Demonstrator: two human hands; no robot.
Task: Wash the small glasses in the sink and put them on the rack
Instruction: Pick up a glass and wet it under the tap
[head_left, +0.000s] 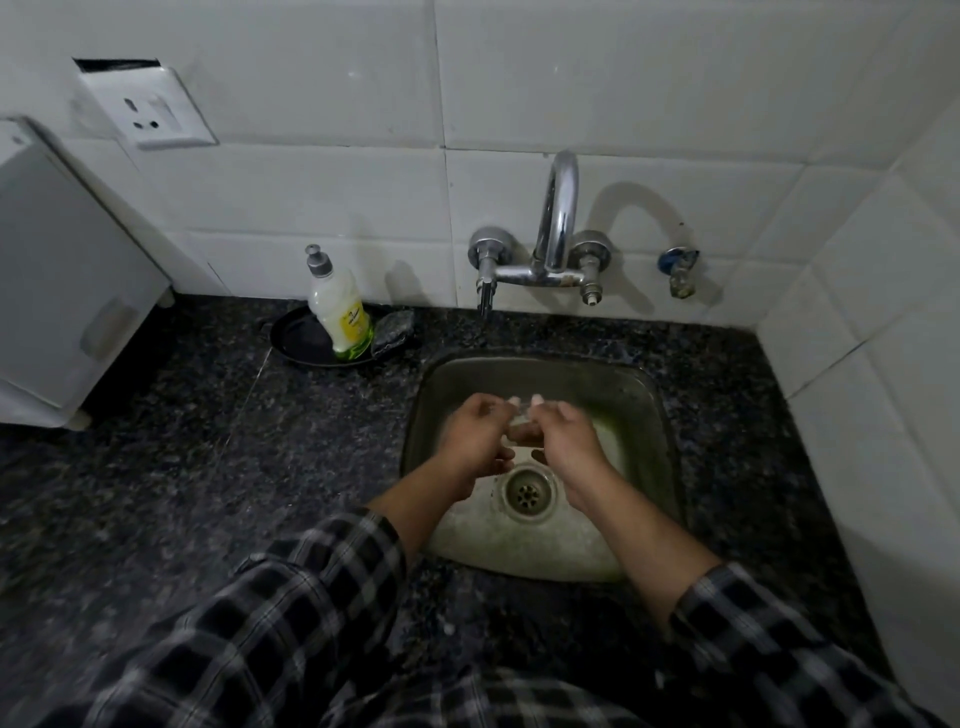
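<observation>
Both my hands are together over the steel sink (644, 395), just behind the drain (530, 491). A small clear glass (521, 418) sits between them, mostly hidden by fingers and hard to make out. My left hand (480, 434) grips it from the left, and my right hand (563, 431) closes on it from the right with fingertips over its far rim. The chrome tap (558, 218) stands on the wall behind the sink; I cannot tell whether water runs. No rack is in view.
A dish soap bottle (340, 312) stands on a black plate (296, 338) beside a dark scrubber (395, 332), left of the tap. A white appliance (67, 270) sits on the dark granite counter (208, 441) at far left. A tiled wall closes the right side.
</observation>
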